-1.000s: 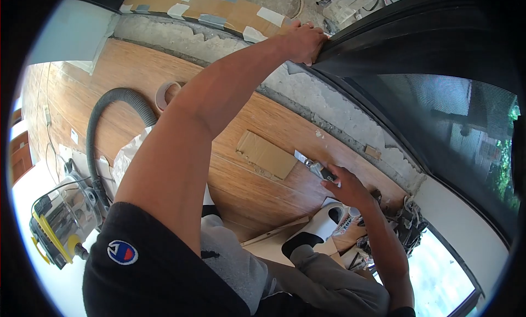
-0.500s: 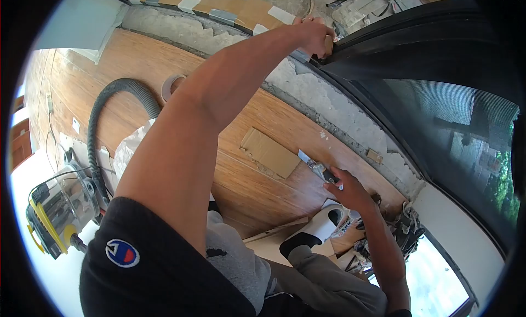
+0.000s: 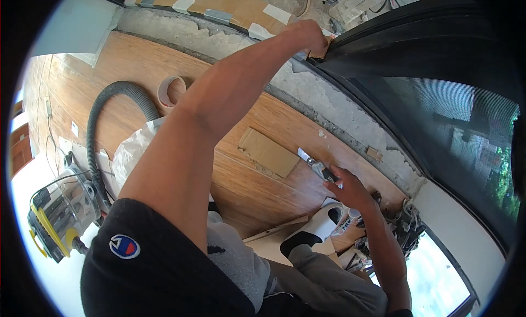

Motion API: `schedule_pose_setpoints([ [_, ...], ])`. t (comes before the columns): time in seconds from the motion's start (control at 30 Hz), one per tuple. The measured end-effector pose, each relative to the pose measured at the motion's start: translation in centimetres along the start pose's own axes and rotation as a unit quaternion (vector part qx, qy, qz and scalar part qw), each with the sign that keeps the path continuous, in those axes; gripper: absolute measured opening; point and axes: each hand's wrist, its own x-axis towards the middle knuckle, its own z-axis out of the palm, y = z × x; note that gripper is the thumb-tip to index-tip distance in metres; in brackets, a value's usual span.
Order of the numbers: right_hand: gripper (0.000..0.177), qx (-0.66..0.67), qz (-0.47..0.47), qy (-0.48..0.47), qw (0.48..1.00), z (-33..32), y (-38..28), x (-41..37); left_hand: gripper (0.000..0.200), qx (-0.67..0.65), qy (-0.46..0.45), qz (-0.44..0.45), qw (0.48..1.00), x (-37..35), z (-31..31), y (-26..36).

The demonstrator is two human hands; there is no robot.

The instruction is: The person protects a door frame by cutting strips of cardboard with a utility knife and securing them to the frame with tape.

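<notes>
My left hand [image 3: 308, 35] reaches far up to the corner of the black door frame [image 3: 416, 37]. Its fingers press a small tan piece [image 3: 318, 53] against the frame's lower edge. My right hand [image 3: 350, 190] rests low on the wooden floor [image 3: 246, 191] and grips the dark handle of a utility knife [image 3: 316, 166]. The knife's metal blade points up-left toward a flat cardboard patch [image 3: 268, 152]. A rough concrete strip [image 3: 334, 106] runs between the floor and the frame.
A grey vacuum hose [image 3: 104, 106] curves down to a vacuum cleaner [image 3: 57, 215] at the left. A roll of tape [image 3: 171, 89] lies on the floor, with crumpled paper [image 3: 134, 147] nearby. A white shoe [image 3: 318, 226] and small clutter [image 3: 405, 224] lie by my right wrist.
My left hand has shifted a little along the frame corner, and the tan piece now shows under its fingers. My right hand has stayed on the knife.
</notes>
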Motion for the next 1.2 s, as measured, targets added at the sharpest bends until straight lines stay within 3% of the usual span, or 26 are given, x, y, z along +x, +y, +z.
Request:
schedule_pose_setpoints([
  [0.07, 0.067, -0.001, -0.003, 0.001, 1.0, 0.2, 0.4, 0.1, 0.047, -0.026, -0.105, -0.033, 0.994, 1.5, 1.7, -0.5],
  [0.17, 0.067, -0.005, -0.007, 0.004, 1.0, 0.3, 0.4, 0.1, 0.047, -0.042, -0.117, -0.059, 0.99, 1.5, 2.2, -0.4],
  [0.27, 0.067, -0.007, -0.004, 0.006, 1.0, 0.2, 0.1, 0.0, 0.05, 0.038, -0.097, -0.08, 0.991, 0.2, 1.4, 0.4],
  [0.37, 0.066, -0.012, 0.003, 0.006, 1.0, 0.3, 0.1, 0.1, 0.053, -0.015, -0.024, -0.038, 0.999, -1.6, 1.0, -0.1],
  [1.0, 0.062, -0.007, 0.011, -0.015, 1.0, 0.0, -0.4, 1.0, 0.061, -0.016, -0.023, -0.043, 0.999, -2.2, 2.0, 0.3],
  [1.1, 0.063, -0.013, 0.01, -0.013, 1.0, 0.1, -0.3, 1.0, 0.054, 0.021, 0.049, -0.029, 0.998, -0.9, 3.0, -0.1],
  [1.17, 0.064, -0.014, -0.006, 0.001, 1.0, 0.5, 0.4, 0.9, 0.039, -0.035, -0.038, -0.042, 0.998, -0.6, 1.8, -0.2],
  [1.2, 0.065, -0.013, -0.019, 0.01, 1.0, 0.5, 0.6, 0.9, 0.039, -0.037, -0.034, -0.043, 0.998, -0.2, 1.1, 0.0],
])
